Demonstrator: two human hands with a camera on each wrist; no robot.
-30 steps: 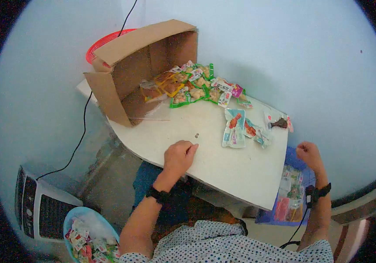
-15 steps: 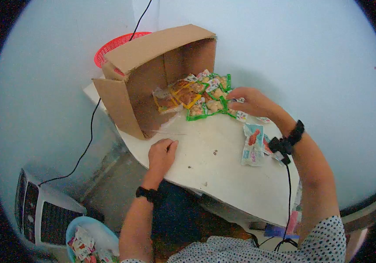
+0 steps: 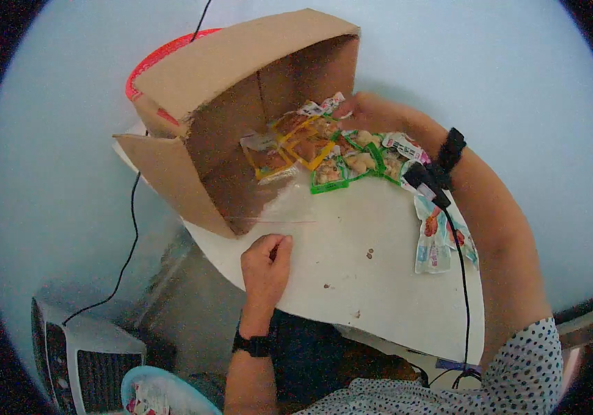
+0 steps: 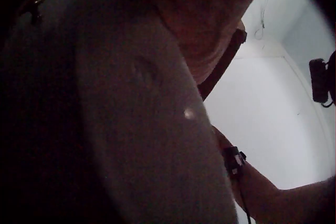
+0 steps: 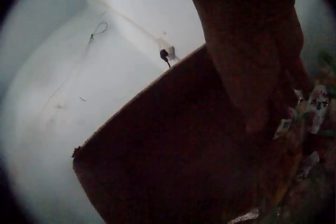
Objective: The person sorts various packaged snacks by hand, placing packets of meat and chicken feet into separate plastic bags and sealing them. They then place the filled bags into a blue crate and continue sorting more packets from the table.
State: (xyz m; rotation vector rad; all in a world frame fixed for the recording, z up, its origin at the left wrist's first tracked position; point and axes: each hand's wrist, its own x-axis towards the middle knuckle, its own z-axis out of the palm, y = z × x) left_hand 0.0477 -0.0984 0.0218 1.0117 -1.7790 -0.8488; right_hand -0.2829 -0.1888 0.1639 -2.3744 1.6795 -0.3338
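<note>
My right hand (image 3: 372, 111) reaches to the back of a heap of snack packets (image 3: 362, 162), its fingertips at a white-and-red packet (image 3: 331, 104) beside the mouth of a cardboard box (image 3: 255, 62). In the right wrist view the fingers (image 5: 257, 92) point down among the packets, dark and partly hidden. The box lies on its side, opening toward the heap. Yellow-edged packets (image 3: 310, 142) lie at its mouth, green-edged packets (image 3: 329, 174) to their right. Near the table's front edge my left hand (image 3: 266, 266) rests loosely curled, holding nothing.
Light-blue packets (image 3: 433, 235) lie on the right of the white table (image 3: 379, 297). A red basket (image 3: 165, 62) stands behind the box. Below at the left are a blue tub (image 3: 193, 394) and a black-and-grey appliance (image 3: 103, 360). A cable (image 3: 466, 297) hangs from my right wrist.
My right hand has come from beyond the table's right edge, across the packets, to the back of the heap near the box. My left hand stays by the front edge. The head view has shifted.
</note>
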